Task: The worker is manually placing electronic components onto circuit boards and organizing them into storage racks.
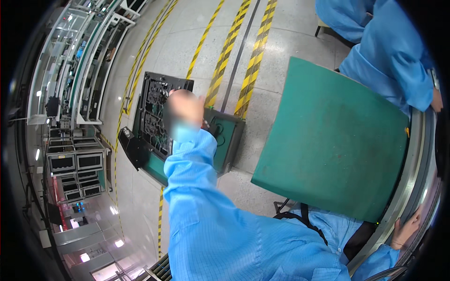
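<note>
My left arm, in a light blue sleeve, reaches out to a black tray [157, 117] filled with small dark parts. Over the tray's near edge is my left hand [187, 108]; it is smeared, so its fingers and anything in them cannot be made out. The tray rests on a green-topped cart [227, 140], where a thin dark cable lies beside the hand. Far to the right, my right hand [407, 229] lies with fingers stretched out along the metal edge of a line or bench [391, 239]. Nothing shows in that hand.
A green-covered tabletop [337, 140] stands between my arms. Beyond it sits a co-worker in blue [389, 56], one hand at the rail. A black device [130, 147] hangs at the cart's left side. Equipment racks [89, 61] line the left; yellow-black tape [255, 61] marks the floor.
</note>
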Action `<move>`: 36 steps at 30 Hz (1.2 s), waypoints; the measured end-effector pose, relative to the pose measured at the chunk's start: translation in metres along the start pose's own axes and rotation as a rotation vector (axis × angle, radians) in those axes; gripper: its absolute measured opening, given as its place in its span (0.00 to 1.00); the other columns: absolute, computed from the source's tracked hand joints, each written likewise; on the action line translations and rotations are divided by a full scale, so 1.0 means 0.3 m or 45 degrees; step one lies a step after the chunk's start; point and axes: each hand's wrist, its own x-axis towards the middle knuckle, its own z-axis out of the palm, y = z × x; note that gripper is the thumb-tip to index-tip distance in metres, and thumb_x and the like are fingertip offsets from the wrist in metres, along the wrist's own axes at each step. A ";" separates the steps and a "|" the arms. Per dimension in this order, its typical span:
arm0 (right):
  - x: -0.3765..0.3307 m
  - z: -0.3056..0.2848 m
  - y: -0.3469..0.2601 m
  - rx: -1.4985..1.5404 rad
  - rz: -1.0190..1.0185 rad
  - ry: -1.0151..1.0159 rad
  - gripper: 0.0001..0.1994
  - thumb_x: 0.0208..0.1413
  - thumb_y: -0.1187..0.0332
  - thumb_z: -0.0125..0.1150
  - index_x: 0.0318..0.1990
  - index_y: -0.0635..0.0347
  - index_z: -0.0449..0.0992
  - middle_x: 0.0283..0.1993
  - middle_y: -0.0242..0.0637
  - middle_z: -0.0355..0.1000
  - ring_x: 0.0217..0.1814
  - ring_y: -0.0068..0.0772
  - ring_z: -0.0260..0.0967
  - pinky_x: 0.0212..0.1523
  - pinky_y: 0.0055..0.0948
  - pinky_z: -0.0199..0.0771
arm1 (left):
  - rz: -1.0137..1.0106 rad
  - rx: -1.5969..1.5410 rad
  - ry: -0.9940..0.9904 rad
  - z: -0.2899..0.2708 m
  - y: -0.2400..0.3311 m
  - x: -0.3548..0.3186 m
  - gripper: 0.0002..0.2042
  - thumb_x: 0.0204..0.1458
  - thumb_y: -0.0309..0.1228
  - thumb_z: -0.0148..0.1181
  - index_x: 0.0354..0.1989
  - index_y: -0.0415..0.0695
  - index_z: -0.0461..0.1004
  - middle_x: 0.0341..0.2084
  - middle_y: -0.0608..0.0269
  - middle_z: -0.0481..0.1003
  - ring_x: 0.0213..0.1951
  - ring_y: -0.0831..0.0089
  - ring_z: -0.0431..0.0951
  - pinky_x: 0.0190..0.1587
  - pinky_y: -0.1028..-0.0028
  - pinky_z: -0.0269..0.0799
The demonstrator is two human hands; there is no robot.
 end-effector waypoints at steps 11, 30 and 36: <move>-0.007 -0.052 -0.101 0.090 0.059 -0.037 0.52 0.28 0.85 0.64 0.66 0.52 0.43 0.55 0.49 0.54 0.53 0.50 0.55 0.53 0.40 0.58 | 0.169 0.548 0.343 0.095 0.003 0.095 0.17 0.43 0.31 0.53 0.44 0.54 0.65 0.27 0.61 0.60 0.28 0.65 0.65 0.25 0.69 0.62; -0.025 -0.058 -0.045 0.025 -0.063 0.077 0.51 0.23 0.81 0.67 0.62 0.67 0.45 0.53 0.54 0.55 0.52 0.52 0.56 0.54 0.37 0.60 | 0.539 -0.892 0.450 -1.124 0.513 -0.198 0.37 0.27 0.19 0.57 0.56 0.50 0.60 0.32 0.55 0.65 0.34 0.55 0.69 0.38 0.63 0.66; -0.039 -0.042 -0.019 0.035 -0.071 0.200 0.50 0.21 0.79 0.67 0.61 0.68 0.49 0.49 0.51 0.56 0.46 0.47 0.58 0.49 0.34 0.63 | 1.110 -1.261 0.127 -1.278 0.762 -0.580 0.40 0.26 0.18 0.57 0.58 0.48 0.60 0.29 0.55 0.63 0.34 0.57 0.66 0.37 0.64 0.65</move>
